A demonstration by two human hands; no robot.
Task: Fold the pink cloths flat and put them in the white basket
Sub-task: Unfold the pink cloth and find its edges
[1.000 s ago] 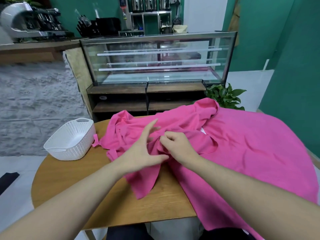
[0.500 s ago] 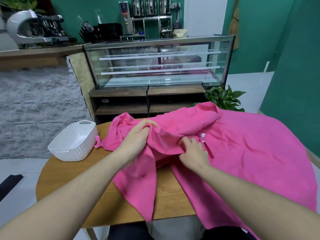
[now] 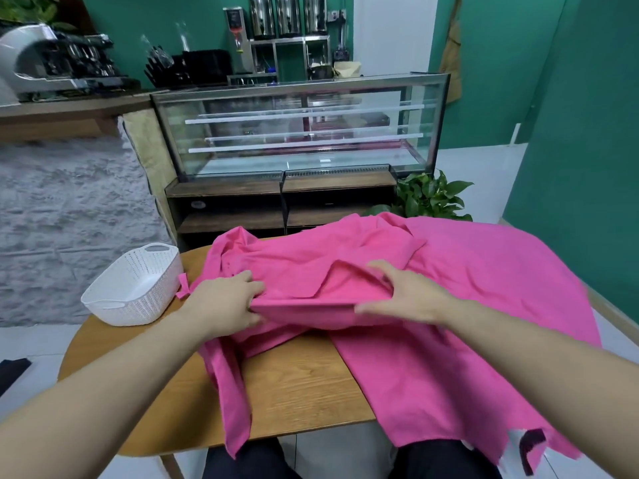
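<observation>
A crumpled pink cloth lies across the middle of the round wooden table. Its near edge is stretched taut between my two hands. My left hand pinches that edge at its left end. My right hand grips the right end, thumb underneath and fingers over the fold. A strip of the same cloth hangs off the table's front edge. A second, larger pink cloth is spread over the right side and drapes over the edge. The white perforated basket stands on the table's left side with nothing showing inside.
Behind the table stands a glass display case on dark wooden shelves, with a green potted plant to its right. A green wall runs along the right. My dark-trousered legs are under the table's front edge.
My hands have moved apart along the cloth's edge and pulled it taut between them. The right hand shifted right; the left came down and nearer. The hanging strip now reaches further over the front edge.
</observation>
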